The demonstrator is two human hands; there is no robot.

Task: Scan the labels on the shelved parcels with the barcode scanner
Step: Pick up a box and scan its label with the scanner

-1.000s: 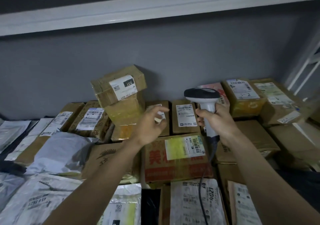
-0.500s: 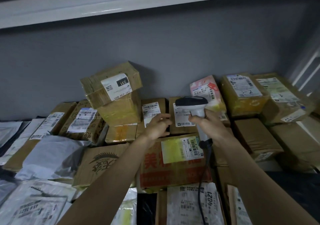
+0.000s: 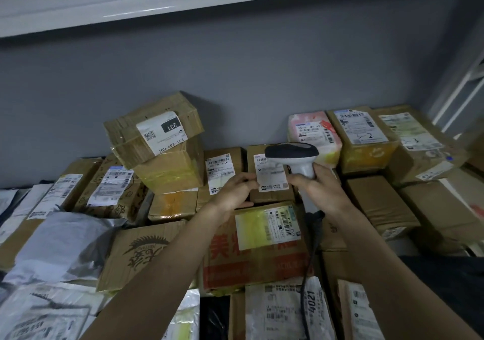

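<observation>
Mid-scan: the right hand [image 3: 318,187] grips the grey-handled, black-headed barcode scanner [image 3: 293,156] just above the small brown carton's white label [image 3: 271,173], whose near edge the left hand [image 3: 234,191] pinches; next, likely aiming at its barcode.

- Open air fills the upper frame, under the upper shelf [image 3: 131,7].
- Stacked boxes [image 3: 162,143] rise centre-left, blocking that side.
- Parcels [image 3: 264,248] crowd the lower frame, edge to edge.
</observation>
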